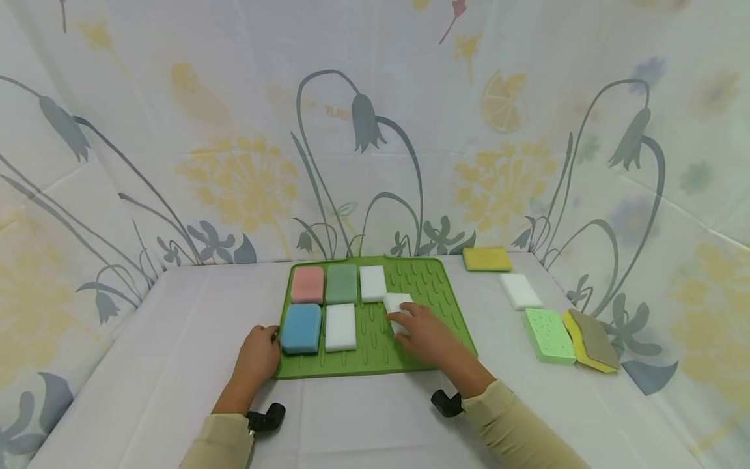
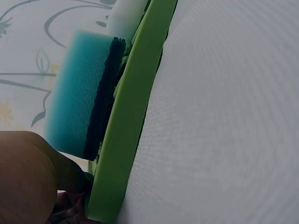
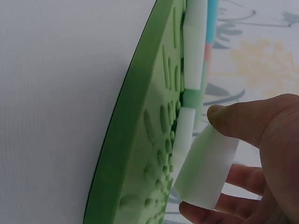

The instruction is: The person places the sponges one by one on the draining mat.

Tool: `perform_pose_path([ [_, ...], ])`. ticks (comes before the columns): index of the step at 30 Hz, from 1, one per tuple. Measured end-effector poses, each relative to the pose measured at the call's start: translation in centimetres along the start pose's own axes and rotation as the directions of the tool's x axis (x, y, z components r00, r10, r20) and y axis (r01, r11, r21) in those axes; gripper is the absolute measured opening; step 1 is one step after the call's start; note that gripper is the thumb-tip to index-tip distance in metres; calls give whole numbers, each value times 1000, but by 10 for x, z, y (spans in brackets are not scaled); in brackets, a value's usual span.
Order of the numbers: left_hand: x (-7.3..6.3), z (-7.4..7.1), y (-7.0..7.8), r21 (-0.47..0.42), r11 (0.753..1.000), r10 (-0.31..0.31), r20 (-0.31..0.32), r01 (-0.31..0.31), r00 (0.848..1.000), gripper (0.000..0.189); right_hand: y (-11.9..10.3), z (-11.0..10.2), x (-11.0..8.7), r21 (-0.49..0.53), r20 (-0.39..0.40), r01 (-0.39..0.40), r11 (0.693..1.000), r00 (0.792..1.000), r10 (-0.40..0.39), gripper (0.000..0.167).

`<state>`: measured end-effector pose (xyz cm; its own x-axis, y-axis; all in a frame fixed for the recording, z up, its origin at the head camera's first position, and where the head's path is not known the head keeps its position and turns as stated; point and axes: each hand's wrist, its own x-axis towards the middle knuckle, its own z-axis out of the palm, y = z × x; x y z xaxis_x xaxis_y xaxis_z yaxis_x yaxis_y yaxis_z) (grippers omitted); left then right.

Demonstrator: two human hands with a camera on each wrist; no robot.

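A green ridged mat (image 1: pixel 375 365) lies on the table. My left hand (image 1: pixel 259 352) grips its left edge beside a blue sponge (image 1: pixel 301 328); in the left wrist view this sponge (image 2: pixel 77 93) shows a dark scouring layer underneath. With thumb and fingers, my right hand (image 1: pixel 430 335) holds a white sponge (image 1: pixel 398 301) over the middle of the mat. The right wrist view shows that held sponge (image 3: pixel 210 168) tilted between thumb and fingertips. A pink sponge (image 1: pixel 307 284), a green sponge (image 1: pixel 342 283) and a white block (image 1: pixel 373 283) form the back row. Another white block (image 1: pixel 340 327) sits beside the blue sponge.
Right of the mat lie a yellow sponge (image 1: pixel 487 259), a white block (image 1: pixel 521 290), a light green sponge (image 1: pixel 549 335) and a yellow sponge with a grey-brown face (image 1: pixel 593 340). A patterned curtain (image 1: pixel 363 182) stands behind the white-covered table (image 1: pixel 351 423).
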<state>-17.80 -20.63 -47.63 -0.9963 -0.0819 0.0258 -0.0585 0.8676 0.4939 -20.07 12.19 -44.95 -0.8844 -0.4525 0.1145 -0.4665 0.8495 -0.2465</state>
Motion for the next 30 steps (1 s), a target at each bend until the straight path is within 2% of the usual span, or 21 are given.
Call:
perform_pose_path([
  [19, -1, 0, -1, 7, 1000, 3, 9, -3, 1000, 36, -29, 7, 5, 15, 15, 61, 998, 998, -62, 39],
  [30, 1, 1, -3, 0, 1000, -5, 5, 5, 1000, 37, -42, 15, 15, -49, 17, 61, 997, 998, -60, 39],
])
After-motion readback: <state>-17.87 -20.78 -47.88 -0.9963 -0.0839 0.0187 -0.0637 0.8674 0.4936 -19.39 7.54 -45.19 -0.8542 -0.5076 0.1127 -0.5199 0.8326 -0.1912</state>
